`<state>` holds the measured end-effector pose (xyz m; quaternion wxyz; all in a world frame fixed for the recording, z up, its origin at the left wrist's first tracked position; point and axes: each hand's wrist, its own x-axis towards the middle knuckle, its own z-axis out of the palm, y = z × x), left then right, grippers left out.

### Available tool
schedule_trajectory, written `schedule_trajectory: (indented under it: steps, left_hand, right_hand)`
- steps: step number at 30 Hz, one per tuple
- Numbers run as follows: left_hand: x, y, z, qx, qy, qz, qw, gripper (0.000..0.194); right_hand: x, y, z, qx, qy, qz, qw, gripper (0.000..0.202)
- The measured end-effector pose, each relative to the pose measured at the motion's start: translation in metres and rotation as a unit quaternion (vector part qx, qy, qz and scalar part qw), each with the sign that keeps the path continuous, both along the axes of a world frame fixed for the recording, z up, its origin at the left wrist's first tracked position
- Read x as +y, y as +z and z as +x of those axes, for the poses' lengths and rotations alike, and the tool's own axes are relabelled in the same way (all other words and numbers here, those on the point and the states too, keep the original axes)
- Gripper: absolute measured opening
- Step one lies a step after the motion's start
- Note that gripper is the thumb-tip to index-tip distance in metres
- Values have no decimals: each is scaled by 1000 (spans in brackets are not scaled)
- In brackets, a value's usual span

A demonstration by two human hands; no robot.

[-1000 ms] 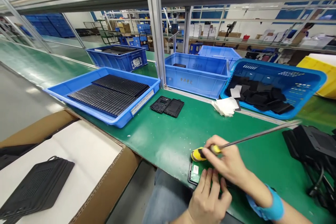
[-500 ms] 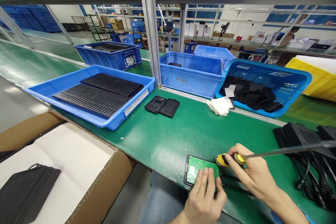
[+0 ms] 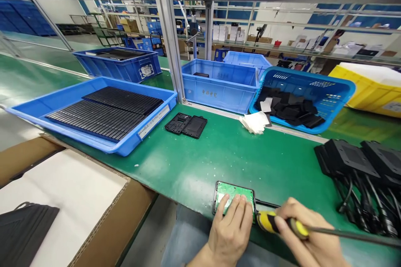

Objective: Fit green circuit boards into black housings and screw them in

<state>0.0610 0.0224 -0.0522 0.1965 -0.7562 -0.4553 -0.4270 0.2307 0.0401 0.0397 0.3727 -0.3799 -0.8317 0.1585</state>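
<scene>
A green circuit board [image 3: 230, 190] lies in a black case near the bench's front edge. My left hand [image 3: 232, 225] rests on it, fingers stretched out flat over its lower part. To the right, my right hand [image 3: 308, 231] is closed round a yellow and black screwdriver [image 3: 267, 221], whose front end is beside the lower right corner of the case. The screwdriver's tip is not visible. A long dark rod or cord [image 3: 354, 235] runs from its rear end to the right. Black cables [image 3: 266, 203] leave the case's right side.
Black case parts [image 3: 194, 126] lie behind on the green bench. A blue tray [image 3: 125, 148] of ribbed black pieces stands left. White cloths [image 3: 255, 122], a blue basket [image 3: 340, 108] and cabled black devices [image 3: 354, 158] are right; a cardboard box [image 3: 103, 225] is front left.
The right hand and screwdriver have moved down toward the case's lower right corner. My left hand's fingers have shifted a little on the board. The whole view has shifted slightly.
</scene>
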Motion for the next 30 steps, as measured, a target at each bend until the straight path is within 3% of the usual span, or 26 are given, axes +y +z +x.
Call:
schedule_trajectory:
  steps: [4,6,10,14,18,20,23,26,27,30]
  left_hand:
    - [-7,-7,15,87,59,23,994,32]
    - [-9,-11,20,120,65,14,991,29]
    - [-11,-19,20,203,52,-61,976,34]
    - [-13,-27,17,249,36,-89,964,41]
    - [-15,-37,19,269,9,-73,960,39]
    - [-14,-37,20,227,10,-23,974,34]
    - [-10,-23,13,136,21,43,990,27]
    - [-1,7,-11,127,-39,-53,990,32]
    - [4,18,-22,127,-86,-117,981,42]
    - [21,44,-53,93,-247,-324,909,108]
  right_hand:
    - [3,16,-5,199,-68,-49,976,8]
    - [3,21,-16,219,-54,-53,973,7]
    - [7,16,-47,119,44,-15,992,12]
    - [11,2,-71,36,116,17,992,13]
    - [19,-6,-81,-17,121,-7,992,9]
    - [25,-3,-80,2,98,-50,994,9]
    - [28,8,-64,81,22,-77,993,6]
    - [20,20,-40,176,-72,-95,977,2]
    - [16,22,-32,199,-91,-101,971,3]
    - [4,18,-23,202,-92,-81,972,2]
